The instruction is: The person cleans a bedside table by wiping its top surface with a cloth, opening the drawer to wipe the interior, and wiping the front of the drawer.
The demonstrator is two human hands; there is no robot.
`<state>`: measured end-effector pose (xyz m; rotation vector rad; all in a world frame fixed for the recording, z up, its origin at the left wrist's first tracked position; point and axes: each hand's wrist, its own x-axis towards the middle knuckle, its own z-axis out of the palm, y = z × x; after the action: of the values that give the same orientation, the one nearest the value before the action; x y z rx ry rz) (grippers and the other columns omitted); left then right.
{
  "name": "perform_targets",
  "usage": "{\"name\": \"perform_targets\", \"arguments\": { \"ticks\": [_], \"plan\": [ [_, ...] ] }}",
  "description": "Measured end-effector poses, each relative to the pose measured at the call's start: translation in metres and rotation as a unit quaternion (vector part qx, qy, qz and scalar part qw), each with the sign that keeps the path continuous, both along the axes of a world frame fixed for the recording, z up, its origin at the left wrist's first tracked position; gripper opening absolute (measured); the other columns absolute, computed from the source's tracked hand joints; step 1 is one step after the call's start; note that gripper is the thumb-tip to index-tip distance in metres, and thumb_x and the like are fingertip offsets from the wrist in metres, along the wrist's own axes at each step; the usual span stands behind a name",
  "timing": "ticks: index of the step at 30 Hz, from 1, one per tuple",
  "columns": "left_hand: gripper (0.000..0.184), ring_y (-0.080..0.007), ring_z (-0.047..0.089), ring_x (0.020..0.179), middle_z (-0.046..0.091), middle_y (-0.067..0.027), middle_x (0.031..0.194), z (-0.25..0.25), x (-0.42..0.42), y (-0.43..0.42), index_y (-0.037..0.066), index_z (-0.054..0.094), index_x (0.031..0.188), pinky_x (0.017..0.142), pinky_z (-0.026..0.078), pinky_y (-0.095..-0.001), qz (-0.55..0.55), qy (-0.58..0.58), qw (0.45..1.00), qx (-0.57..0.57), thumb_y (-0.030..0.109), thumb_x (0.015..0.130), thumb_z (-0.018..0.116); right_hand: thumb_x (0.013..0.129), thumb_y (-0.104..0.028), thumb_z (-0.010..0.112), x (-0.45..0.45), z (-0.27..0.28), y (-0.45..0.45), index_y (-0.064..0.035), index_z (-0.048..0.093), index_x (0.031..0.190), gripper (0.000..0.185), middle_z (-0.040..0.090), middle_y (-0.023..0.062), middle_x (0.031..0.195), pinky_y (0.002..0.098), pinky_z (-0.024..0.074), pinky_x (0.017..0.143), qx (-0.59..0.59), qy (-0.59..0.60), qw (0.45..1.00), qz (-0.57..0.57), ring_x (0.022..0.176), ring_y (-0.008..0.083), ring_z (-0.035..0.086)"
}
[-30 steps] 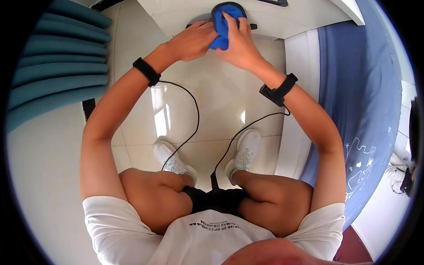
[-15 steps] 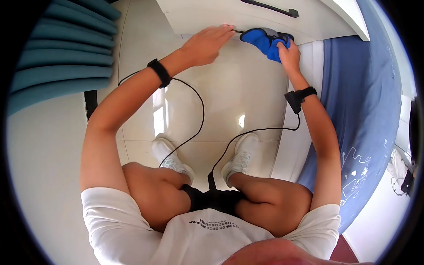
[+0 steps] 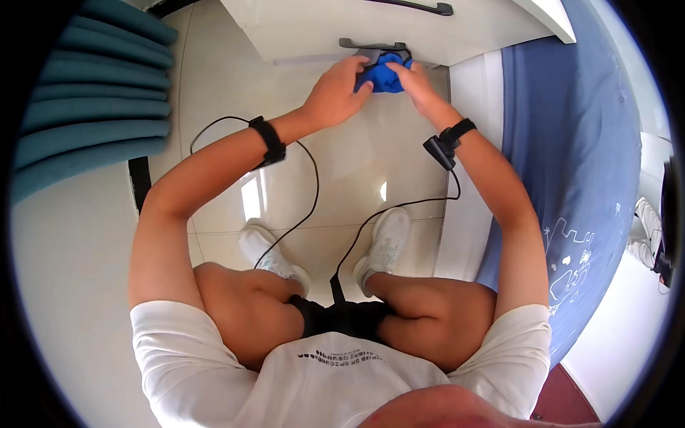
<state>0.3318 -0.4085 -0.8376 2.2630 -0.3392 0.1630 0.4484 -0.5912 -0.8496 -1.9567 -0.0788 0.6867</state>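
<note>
A crumpled blue cloth point(image 3: 387, 80) with dark edging hangs between my two hands at the front of a white drawer unit point(image 3: 300, 36). My left hand point(image 3: 344, 87) grips its left side between thumb and fingers. On the right side, my right hand point(image 3: 416, 82) pinches the cloth with thumb and fingers. Just above the cloth is the lower dark drawer handle point(image 3: 372, 45), its right end close to the cloth's top. Whether the cloth touches the handle is hard to tell.
A second dark handle point(image 3: 414, 6) sits higher on the unit. Teal curtains point(image 3: 100, 100) hang at the left, and a blue bed cover point(image 3: 564, 143) lies at the right. Black cables point(image 3: 317, 185) run from both wrist straps. My white shoes point(image 3: 385, 239) stand on the tiled floor point(image 3: 342, 157).
The cloth has moved left with my right hand, toward the lower handle, which now shows. My left hand, earlier apart from the cloth, has taken hold of it.
</note>
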Motion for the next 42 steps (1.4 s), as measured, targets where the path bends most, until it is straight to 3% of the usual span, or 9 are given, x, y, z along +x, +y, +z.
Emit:
{"name": "perform_targets", "arguments": {
  "ticks": [3,5,8,17,20,23,28,36,42],
  "plan": [
    [0.072,-0.0335,0.054,0.118,0.05,-0.0213,0.133,-0.036,0.015,0.011,0.003,0.027,0.146,0.098,0.044,-0.0425,0.098,0.262,0.958,-0.061,0.047,0.096,0.053,0.091,-0.032,0.062,-0.002,-0.021,0.002,-0.0004,0.065,0.11,0.037,0.069,0.0067,0.1,0.0313,0.0491,0.085,0.079,0.038,0.996,-0.027,0.094,0.0155,0.064],
    [0.087,-0.0315,0.054,0.12,0.046,-0.0217,0.138,-0.022,0.021,0.029,0.004,0.025,0.149,0.1,0.044,-0.0415,0.071,0.489,0.828,-0.264,0.07,0.094,0.035,0.094,-0.031,0.059,-0.006,-0.033,0.014,-0.0006,0.064,0.114,0.037,0.069,0.0078,0.103,0.0317,0.0495,0.086,0.055,0.039,0.998,-0.013,0.096,0.0166,0.064],
    [0.095,-0.0317,0.054,0.12,0.044,-0.0203,0.141,-0.016,0.025,0.053,0.006,0.022,0.151,0.103,0.043,-0.0414,0.112,0.497,0.788,-0.346,0.078,0.09,0.021,0.095,-0.032,0.057,-0.028,-0.024,0.05,-0.0008,0.065,0.114,0.038,0.07,0.0087,0.103,0.0329,0.05,0.086,0.105,0.079,0.991,-0.01,0.095,0.018,0.065],
    [0.047,-0.0165,0.058,0.094,0.06,-0.0088,0.105,-0.031,-0.026,0.102,0.002,0.052,0.12,0.084,0.047,-0.0323,0.34,0.232,0.828,-0.381,0.041,0.095,0.058,0.096,-0.033,0.054,-0.056,-0.031,0.16,-0.0061,0.064,0.115,0.035,0.068,0.0077,0.108,0.0327,0.0495,0.084,-0.006,0.035,0.976,0.217,0.099,0.0198,0.065],
    [0.039,-0.0142,0.056,0.088,0.061,-0.0067,0.101,-0.033,-0.026,0.109,0.002,0.054,0.116,0.077,0.046,-0.0293,0.345,0.209,0.832,-0.38,0.035,0.096,0.059,0.092,-0.036,0.054,-0.061,-0.042,0.167,-0.0005,0.066,0.109,0.041,0.069,0.0225,0.101,0.0408,0.0507,0.086,0.055,-0.05,0.985,0.158,0.098,0.0345,0.067],
    [0.036,-0.0131,0.056,0.087,0.061,-0.0052,0.1,-0.03,-0.014,0.093,0.002,0.055,0.116,0.076,0.046,-0.0285,0.315,0.198,0.826,-0.424,0.031,0.095,0.06,0.092,-0.036,0.054,-0.046,-0.035,0.149,-0.0028,0.064,0.112,0.04,0.068,0.0242,0.106,0.0441,0.0496,0.088,-0.006,-0.083,0.993,0.082,0.102,0.0376,0.065],
    [0.043,-0.0218,0.059,0.101,0.063,-0.0123,0.113,-0.07,0.034,0.056,0.0,0.049,0.124,0.092,0.046,-0.0339,0.124,0.146,0.948,-0.253,0.021,0.089,0.063,0.094,-0.036,0.052,-0.024,-0.056,0.078,-0.0038,0.06,0.117,0.04,0.066,0.0246,0.111,0.0442,0.0495,0.088,-0.024,-0.151,0.988,0.0,0.105,0.0367,0.064],
    [0.049,-0.0353,0.061,0.111,0.063,-0.024,0.12,-0.034,0.035,0.025,-0.003,0.048,0.126,0.094,0.047,-0.0384,0.169,0.133,0.964,-0.158,0.013,0.08,0.058,0.098,-0.036,0.048,-0.015,-0.038,0.046,-0.004,0.064,0.11,0.038,0.068,0.0107,0.09,0.0361,0.0522,0.074,0.011,0.018,0.999,-0.044,0.083,0.0239,0.065],
    [0.043,-0.0435,0.063,0.1,0.066,-0.0264,0.103,-0.034,0.011,0.07,0.0,0.054,0.12,0.088,0.05,-0.0464,0.248,0.089,0.962,-0.065,0.013,0.079,0.056,0.095,-0.039,0.051,-0.023,-0.077,0.101,-0.0003,0.065,0.107,0.043,0.07,0.0206,0.097,0.0412,0.0525,0.079,0.068,-0.068,0.995,0.027,0.092,0.0339,0.068]
  ]
}}
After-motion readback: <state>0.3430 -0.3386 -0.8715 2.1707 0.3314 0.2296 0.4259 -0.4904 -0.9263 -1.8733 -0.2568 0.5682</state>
